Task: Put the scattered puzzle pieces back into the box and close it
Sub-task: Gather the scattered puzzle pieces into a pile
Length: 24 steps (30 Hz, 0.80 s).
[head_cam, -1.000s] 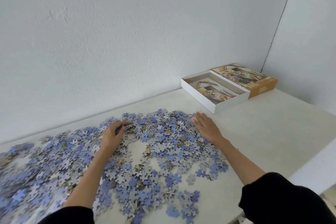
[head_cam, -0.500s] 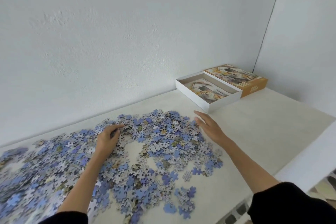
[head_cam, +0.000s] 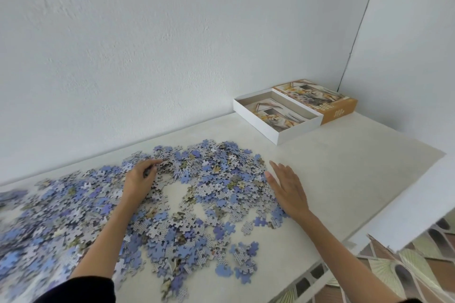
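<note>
Several blue and grey puzzle pieces (head_cam: 216, 179) lie spread in a wide heap across the white table (head_cam: 344, 167), from the left edge to the middle. My left hand (head_cam: 140, 178) rests on the heap near its far edge, fingers curled around some pieces. My right hand (head_cam: 288, 187) lies flat with straight fingers at the heap's right edge, touching the pieces. The open white box (head_cam: 278, 134) stands at the back right with a picture sheet inside. Its orange lid (head_cam: 339, 108) lies right behind it, picture side up.
White walls rise behind the table and meet at the right corner, close to the box and lid. The table's front edge runs diagonally at the lower right, with a patterned tile floor (head_cam: 406, 273) below it.
My right hand has slid off the top of the heap to its right edge and turned flatter. The left hand stays on the pieces. The view has shifted slightly.
</note>
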Each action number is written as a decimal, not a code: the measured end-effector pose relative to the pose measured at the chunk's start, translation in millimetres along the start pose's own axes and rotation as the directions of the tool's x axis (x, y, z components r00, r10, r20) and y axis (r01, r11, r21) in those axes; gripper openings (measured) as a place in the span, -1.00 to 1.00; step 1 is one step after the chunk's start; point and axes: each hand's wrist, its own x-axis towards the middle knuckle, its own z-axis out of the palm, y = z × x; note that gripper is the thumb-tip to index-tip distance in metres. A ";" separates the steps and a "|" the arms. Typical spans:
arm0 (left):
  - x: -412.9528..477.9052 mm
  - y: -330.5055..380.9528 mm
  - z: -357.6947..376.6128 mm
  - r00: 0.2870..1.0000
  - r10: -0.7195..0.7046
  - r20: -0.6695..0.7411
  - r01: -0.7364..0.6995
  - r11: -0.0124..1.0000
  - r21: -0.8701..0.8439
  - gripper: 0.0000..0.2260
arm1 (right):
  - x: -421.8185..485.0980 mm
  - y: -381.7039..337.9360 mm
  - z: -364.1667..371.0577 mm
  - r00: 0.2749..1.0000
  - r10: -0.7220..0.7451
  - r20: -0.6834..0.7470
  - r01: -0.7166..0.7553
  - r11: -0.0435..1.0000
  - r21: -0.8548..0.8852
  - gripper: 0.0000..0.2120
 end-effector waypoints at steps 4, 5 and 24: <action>-0.8 -0.9 -1.6 1.000 0.006 0.000 -0.006 1.000 0.003 -0.78 | 14.1 -13.8 14.9 1.000 -0.007 0.004 0.007 0.998 -0.055 -0.34; -0.6 -1.7 -1.5 1.000 0.012 0.000 -0.012 1.000 -0.001 -0.78 | 17.2 -16.5 18.7 1.000 -0.027 0.014 0.028 0.996 -0.086 -0.35; 0.5 -9.7 4.6 0.996 0.089 0.014 -0.090 0.994 0.064 -0.79 | 73.7 -104.5 43.1 0.953 -0.290 0.089 0.303 0.917 -0.259 -0.42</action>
